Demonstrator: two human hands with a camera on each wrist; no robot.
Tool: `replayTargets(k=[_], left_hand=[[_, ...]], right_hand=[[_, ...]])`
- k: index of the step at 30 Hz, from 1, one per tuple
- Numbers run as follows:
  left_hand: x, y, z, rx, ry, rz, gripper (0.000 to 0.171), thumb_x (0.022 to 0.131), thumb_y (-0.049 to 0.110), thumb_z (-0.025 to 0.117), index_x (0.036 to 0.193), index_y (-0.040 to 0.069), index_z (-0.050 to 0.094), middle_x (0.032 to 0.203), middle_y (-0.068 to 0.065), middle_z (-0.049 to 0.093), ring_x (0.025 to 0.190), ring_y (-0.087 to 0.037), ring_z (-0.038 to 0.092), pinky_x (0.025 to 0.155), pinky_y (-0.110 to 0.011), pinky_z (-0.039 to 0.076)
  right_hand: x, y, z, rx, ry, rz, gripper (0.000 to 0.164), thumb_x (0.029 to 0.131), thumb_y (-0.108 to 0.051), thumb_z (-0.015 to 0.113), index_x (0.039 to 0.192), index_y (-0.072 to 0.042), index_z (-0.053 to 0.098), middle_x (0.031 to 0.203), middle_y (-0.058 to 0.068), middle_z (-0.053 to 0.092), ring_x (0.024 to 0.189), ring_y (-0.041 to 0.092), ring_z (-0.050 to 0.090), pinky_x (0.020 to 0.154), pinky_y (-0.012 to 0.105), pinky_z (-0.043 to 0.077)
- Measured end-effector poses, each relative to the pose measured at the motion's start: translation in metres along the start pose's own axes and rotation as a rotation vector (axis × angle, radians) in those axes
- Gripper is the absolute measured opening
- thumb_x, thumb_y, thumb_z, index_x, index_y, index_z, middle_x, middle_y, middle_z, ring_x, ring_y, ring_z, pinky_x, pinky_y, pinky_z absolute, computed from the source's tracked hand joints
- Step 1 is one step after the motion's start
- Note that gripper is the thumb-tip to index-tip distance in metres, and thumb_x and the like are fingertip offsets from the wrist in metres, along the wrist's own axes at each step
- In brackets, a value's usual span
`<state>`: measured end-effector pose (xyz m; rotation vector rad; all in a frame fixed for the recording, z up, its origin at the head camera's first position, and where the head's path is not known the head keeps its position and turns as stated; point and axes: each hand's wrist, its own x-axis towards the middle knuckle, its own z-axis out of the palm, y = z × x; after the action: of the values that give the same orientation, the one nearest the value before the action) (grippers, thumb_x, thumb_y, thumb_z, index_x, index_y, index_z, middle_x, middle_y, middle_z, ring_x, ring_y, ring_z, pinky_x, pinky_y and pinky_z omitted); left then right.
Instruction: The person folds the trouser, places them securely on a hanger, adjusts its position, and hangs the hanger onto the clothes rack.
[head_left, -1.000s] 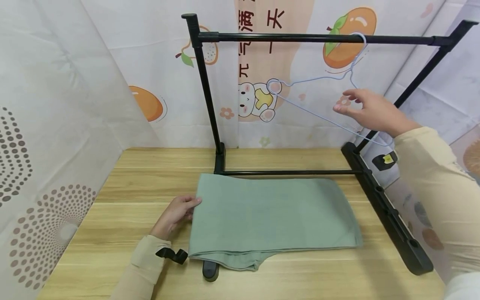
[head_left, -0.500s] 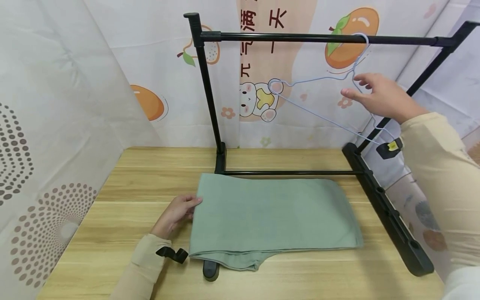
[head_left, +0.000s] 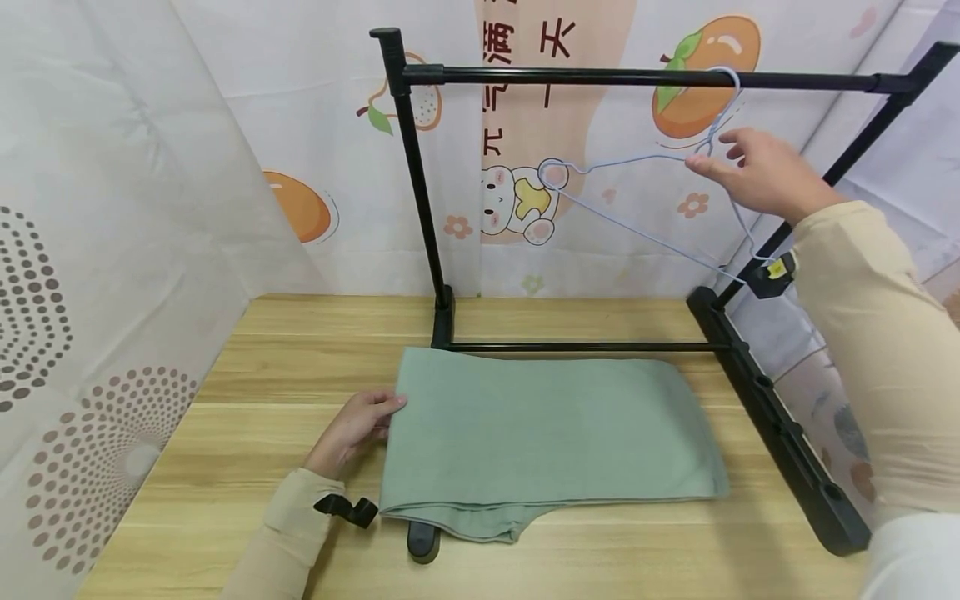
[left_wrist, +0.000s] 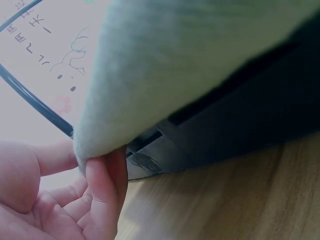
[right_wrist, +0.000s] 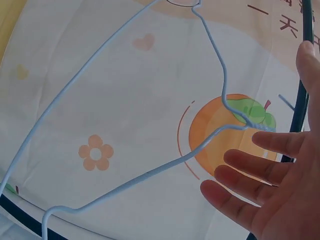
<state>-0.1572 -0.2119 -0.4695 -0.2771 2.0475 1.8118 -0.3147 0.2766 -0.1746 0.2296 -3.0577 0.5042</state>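
Observation:
Folded green trousers (head_left: 555, 429) lie over the left foot of a black rack (head_left: 442, 317) on the wooden table. My left hand (head_left: 360, 425) pinches their left edge; in the left wrist view, thumb and fingers (left_wrist: 102, 195) close on the fabric corner. A light blue wire hanger (head_left: 637, 225) hangs by its hook from the rack's top bar (head_left: 555, 76). Beside the hanger's neck is my right hand (head_left: 765, 171). In the right wrist view, its fingers (right_wrist: 250, 170) are spread near the twisted wire neck, with no wire gripped.
The rack's low crossbar (head_left: 577, 347) runs just behind the trousers. Its right foot (head_left: 780, 425) stretches toward the front right. A printed curtain (head_left: 300, 100) hangs behind the rack. Bare tabletop (head_left: 247, 400) lies to the left.
My right hand has risen along the hanger's right side up to its neck. The hanger has turned slightly at its right end. My left hand and the trousers stay put.

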Motion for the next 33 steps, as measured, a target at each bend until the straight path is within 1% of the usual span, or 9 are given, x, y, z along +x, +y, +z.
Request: replayTargets(k=[6,12,15,19,22,25,28,30,33], left_hand=[[0.000,-0.001,0.001,-0.002,0.000,-0.002,0.039,0.100,0.024,0.056,0.121,-0.009,0.055,0.082,0.005,0.066,0.072,-0.006,0.063,0.063,-0.022,0.053],[0.002,-0.003,0.001,-0.015,0.003,-0.006,0.038,0.100,0.023,0.056,0.120,-0.009,0.055,0.082,0.005,0.066,0.071,-0.006,0.062,0.063,-0.022,0.053],[0.002,-0.004,0.001,-0.016,-0.003,-0.004,0.037,0.100,0.023,0.056,0.119,-0.009,0.056,0.081,0.005,0.065,0.071,-0.006,0.061,0.063,-0.022,0.053],[0.003,-0.004,0.002,-0.008,0.011,-0.009,0.030,0.099,0.023,0.057,0.111,-0.005,0.058,0.078,0.005,0.063,0.068,-0.006,0.059,0.061,-0.022,0.051],[0.004,-0.004,0.001,-0.008,0.020,-0.014,0.028,0.099,0.023,0.057,0.108,-0.003,0.059,0.077,0.006,0.062,0.067,-0.006,0.058,0.060,-0.022,0.051],[0.005,-0.005,0.000,-0.009,0.011,-0.015,0.030,0.099,0.023,0.057,0.110,-0.004,0.058,0.078,0.006,0.063,0.068,-0.005,0.059,0.061,-0.022,0.052],[0.006,-0.006,0.000,-0.007,0.006,-0.017,0.033,0.099,0.024,0.057,0.113,-0.006,0.057,0.079,0.005,0.064,0.069,-0.006,0.060,0.061,-0.022,0.052],[0.007,-0.007,0.000,-0.003,0.011,-0.021,0.033,0.099,0.023,0.057,0.114,-0.007,0.057,0.079,0.005,0.064,0.070,-0.006,0.060,0.062,-0.022,0.052],[0.009,-0.009,0.000,-0.006,0.018,-0.028,0.032,0.099,0.022,0.057,0.114,-0.006,0.058,0.080,0.004,0.064,0.070,-0.007,0.061,0.062,-0.022,0.053]], right_hand=[[0.009,0.006,0.003,0.019,0.015,0.046,0.088,0.098,-0.061,0.033,0.153,0.005,0.014,0.148,0.039,0.027,0.130,0.058,0.032,0.101,0.071,0.031],[0.021,0.010,0.007,0.103,0.034,0.097,0.087,0.096,-0.061,0.037,0.153,0.002,0.019,0.150,0.035,0.029,0.128,0.053,0.036,0.099,0.067,0.036],[0.025,0.009,0.007,0.140,0.047,0.121,0.084,0.096,-0.060,0.039,0.152,0.002,0.023,0.150,0.033,0.031,0.129,0.051,0.037,0.102,0.066,0.036],[0.029,0.005,0.007,0.175,0.078,0.145,0.080,0.096,-0.056,0.042,0.149,0.002,0.029,0.150,0.030,0.036,0.129,0.047,0.040,0.104,0.063,0.036],[0.032,0.001,0.009,0.180,0.096,0.156,0.077,0.097,-0.054,0.043,0.147,0.004,0.035,0.146,0.028,0.041,0.124,0.043,0.043,0.101,0.059,0.039],[0.033,0.000,0.011,0.196,0.100,0.178,0.073,0.097,-0.053,0.045,0.144,0.003,0.040,0.131,0.022,0.050,0.110,0.035,0.047,0.092,0.049,0.043],[0.034,0.001,0.013,0.241,0.104,0.201,0.066,0.096,-0.052,0.047,0.138,-0.001,0.049,0.105,0.002,0.056,0.097,0.022,0.045,0.083,0.038,0.041],[0.035,0.002,0.013,0.315,0.105,0.215,0.059,0.097,-0.050,0.049,0.135,-0.005,0.053,0.091,-0.010,0.055,0.092,0.015,0.045,0.082,0.032,0.039],[0.038,0.004,0.012,0.480,0.117,0.216,0.042,0.096,-0.042,0.054,0.126,-0.012,0.060,0.079,-0.018,0.058,0.087,0.008,0.048,0.080,0.022,0.041]])
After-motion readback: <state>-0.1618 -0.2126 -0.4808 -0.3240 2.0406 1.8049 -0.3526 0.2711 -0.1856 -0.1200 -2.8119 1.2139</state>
